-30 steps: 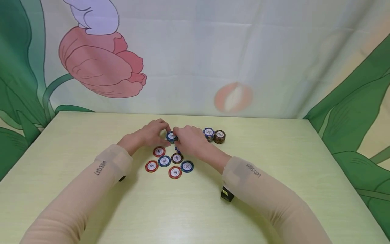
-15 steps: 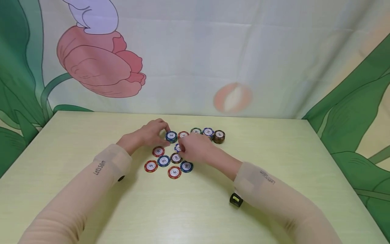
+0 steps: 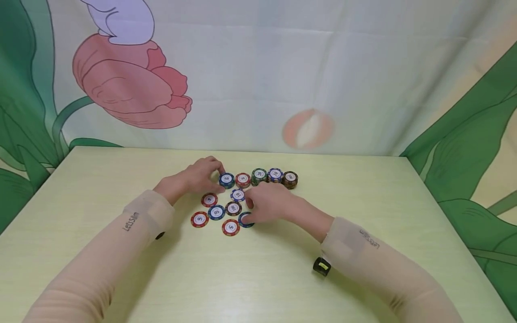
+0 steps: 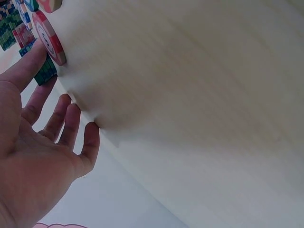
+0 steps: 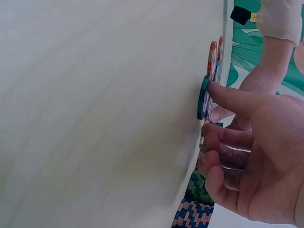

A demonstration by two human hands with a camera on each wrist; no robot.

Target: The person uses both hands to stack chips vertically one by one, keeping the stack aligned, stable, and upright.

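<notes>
My left hand (image 3: 202, 176) holds a stack of blue 50 poker chips (image 3: 227, 180) at its left side, index finger behind and thumb in front; the other fingers are spread in the left wrist view. My right hand (image 3: 270, 202) hovers low over the loose chips, fingers bent and apart. Its thumb covers part of a flat blue 50 chip (image 3: 243, 222), and its index finger lies near a blue-and-white 10 chip (image 3: 237, 195). In the right wrist view the thumb meets the edge of a blue chip (image 5: 203, 102); nothing is pinched.
Right of the blue stack stand red (image 3: 243, 180), green (image 3: 259, 175), blue-and-white (image 3: 275, 174) and dark (image 3: 290, 179) chip stacks in a row. Loose red chips (image 3: 199, 219), a blue chip (image 3: 216, 212) and a dark chip (image 3: 233, 208) lie in front on the table (image 3: 242, 278).
My right hand has moved from beside the blue stack towards me and to the right, onto the loose blue chip, uncovering the red and green stacks. My left hand has stayed in place.
</notes>
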